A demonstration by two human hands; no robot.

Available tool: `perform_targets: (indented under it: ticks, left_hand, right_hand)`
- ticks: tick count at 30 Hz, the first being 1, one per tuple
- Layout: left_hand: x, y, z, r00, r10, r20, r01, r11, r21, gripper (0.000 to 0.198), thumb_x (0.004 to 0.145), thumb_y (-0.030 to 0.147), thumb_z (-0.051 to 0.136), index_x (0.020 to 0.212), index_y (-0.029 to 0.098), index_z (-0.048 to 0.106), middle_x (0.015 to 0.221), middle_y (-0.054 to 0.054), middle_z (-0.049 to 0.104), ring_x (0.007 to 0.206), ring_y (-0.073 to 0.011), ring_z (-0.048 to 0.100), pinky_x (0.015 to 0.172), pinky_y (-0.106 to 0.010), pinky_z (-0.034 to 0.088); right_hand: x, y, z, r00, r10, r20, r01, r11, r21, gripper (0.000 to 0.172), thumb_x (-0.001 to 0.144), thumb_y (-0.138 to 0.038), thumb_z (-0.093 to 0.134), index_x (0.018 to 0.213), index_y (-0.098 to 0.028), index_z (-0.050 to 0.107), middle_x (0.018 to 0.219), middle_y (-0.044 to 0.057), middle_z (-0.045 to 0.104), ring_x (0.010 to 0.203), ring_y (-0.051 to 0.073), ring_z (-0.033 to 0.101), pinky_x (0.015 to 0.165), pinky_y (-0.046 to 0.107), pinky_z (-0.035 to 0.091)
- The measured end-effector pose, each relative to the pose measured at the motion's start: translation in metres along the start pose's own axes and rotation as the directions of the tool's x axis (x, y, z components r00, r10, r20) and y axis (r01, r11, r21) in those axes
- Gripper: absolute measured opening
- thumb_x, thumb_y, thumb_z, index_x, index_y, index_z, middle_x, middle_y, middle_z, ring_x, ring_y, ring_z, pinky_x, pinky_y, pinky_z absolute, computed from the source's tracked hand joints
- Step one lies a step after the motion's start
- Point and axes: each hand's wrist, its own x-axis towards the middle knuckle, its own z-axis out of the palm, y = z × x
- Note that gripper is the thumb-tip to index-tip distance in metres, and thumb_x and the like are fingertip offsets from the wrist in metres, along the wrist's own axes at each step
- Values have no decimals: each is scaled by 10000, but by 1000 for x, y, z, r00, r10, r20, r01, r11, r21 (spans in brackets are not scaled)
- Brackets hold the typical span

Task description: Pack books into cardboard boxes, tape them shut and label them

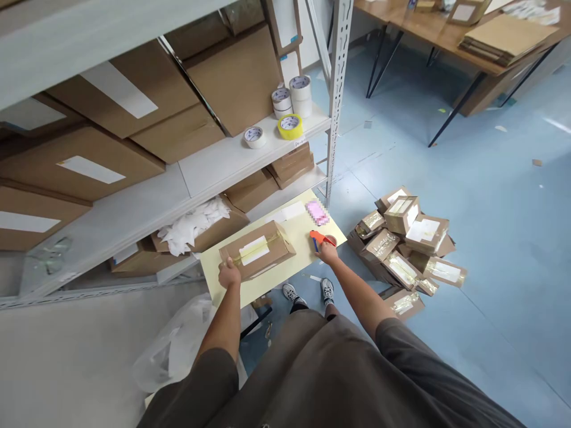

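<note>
A long brown cardboard box [272, 254] lies on a pale yellow tabletop [307, 249], with clear tape along its top and a white label. My left hand [229, 273] grips the box's near left end, fingers on the top edge. At the table's right side my right hand [328, 252] is closed round an orange tape dispenser [317, 236], a roll of tape showing beside the fingers. The dispenser is apart from the box. A pink blurred item [317, 211] and white paper [288, 212] lie along the table's far edge.
Metal shelving [214, 163] with large cartons stands along the left; tape rolls [255, 137] sit on it. Taped parcels [401, 244] are heaped on the blue floor at right. A plastic bag [178, 345] lies below left. A wooden table [428, 35] stands at the back right.
</note>
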Motion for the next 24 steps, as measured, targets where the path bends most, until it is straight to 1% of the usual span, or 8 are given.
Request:
perform_targets:
  ticks: [3, 6, 10, 12, 14, 17, 20, 24]
  left_hand:
    - [-2, 3, -2, 999, -3, 33, 3, 1000, 1, 544, 1090, 589, 374, 1315, 169, 637, 1185, -228, 783, 1133, -402, 745, 881, -473, 575]
    - [-4, 6, -3, 999, -6, 49, 6, 1000, 1, 556, 1099, 586, 347, 1340, 164, 617, 1192, -233, 779, 1121, -399, 748, 871, -467, 573]
    - [-3, 6, -1, 999, -5, 46, 4, 1000, 17, 545, 1109, 579, 329, 1332, 173, 616, 1163, -211, 787, 1088, -371, 762, 846, -428, 576]
    - [-2, 6, 0, 999, -7, 47, 7, 1000, 13, 544, 1108, 587, 333, 1317, 177, 623, 1140, -201, 793, 1071, -365, 766, 831, -416, 573]
    - [-2, 6, 0, 999, -9, 48, 9, 1000, 1, 547, 1106, 592, 337, 1319, 178, 624, 1129, -199, 796, 1063, -365, 767, 823, -416, 568]
    - [-4, 8, -1, 998, -12, 56, 14, 1000, -23, 548, 1104, 591, 349, 1336, 178, 624, 1137, -203, 798, 1063, -369, 765, 830, -423, 561]
    - [-9, 9, -5, 996, -24, 83, 30, 997, -72, 556, 1102, 587, 358, 1348, 165, 624, 1164, -221, 793, 1083, -378, 756, 858, -433, 551]
    - [-15, 10, -11, 993, -21, 120, 41, 986, -163, 579, 1107, 562, 357, 1436, 146, 590, 1226, -251, 774, 1125, -379, 742, 905, -437, 533]
  right_hand:
    - [7, -6, 9, 995, 89, -38, -89, 996, 20, 386, 963, -246, 675, 1311, -87, 621, 1360, 282, 683, 1302, 371, 644, 1090, 437, 470]
    - [13, -5, 3, 994, 104, -20, -104, 994, 24, 370, 980, -178, 592, 1329, -58, 580, 1298, 306, 698, 1260, 384, 669, 1066, 464, 474]
    - [12, -2, -18, 988, 151, -43, -148, 986, 72, 436, 1019, -258, 541, 1409, -71, 486, 1275, 281, 699, 1168, 376, 700, 981, 452, 510]
    - [6, -6, -29, 980, 168, -104, -147, 972, 181, 420, 1019, -320, 530, 1387, -121, 493, 1298, 245, 685, 1141, 356, 697, 953, 433, 527]
    - [-2, -18, -38, 974, 151, -168, -94, 947, 308, 382, 1008, -397, 526, 1322, -180, 530, 1268, 190, 691, 1096, 331, 697, 928, 416, 548]
    - [-15, -52, -44, 975, 35, -217, 67, 894, 444, 418, 989, -596, 525, 1204, -242, 577, 1074, 98, 729, 966, 291, 702, 840, 376, 568]
    - [-24, -107, -45, 962, -166, -216, 257, 819, 514, 538, 920, -769, 564, 1059, -252, 610, 862, 34, 704, 825, 251, 675, 709, 320, 541]
    - [-23, -194, -41, 879, -462, -120, 460, 755, 467, 570, 837, -795, 688, 901, -231, 639, 761, 7, 670, 749, 210, 635, 655, 282, 473]
